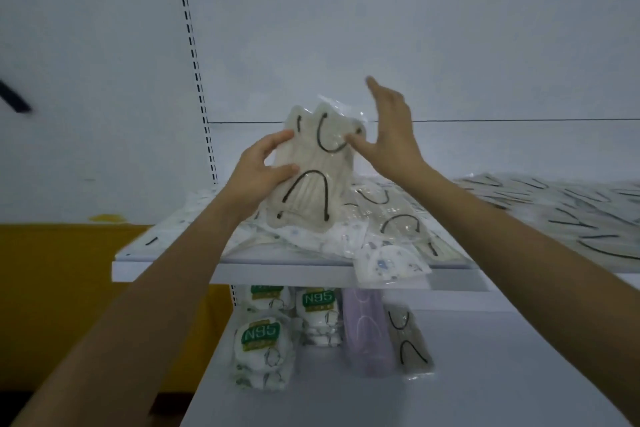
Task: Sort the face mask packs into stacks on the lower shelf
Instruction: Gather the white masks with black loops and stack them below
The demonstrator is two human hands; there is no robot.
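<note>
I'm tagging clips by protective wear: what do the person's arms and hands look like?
The left hand and the right hand are bare, without gloves. The left forearm and the right forearm are uncovered to the frame's edge; no sleeve shows. No watch, bracelet or ring is visible.

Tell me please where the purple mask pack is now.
In the head view, the purple mask pack lies on the lower shelf, below centre, between the N95 packs on its left and a grey pack on its right.
</note>
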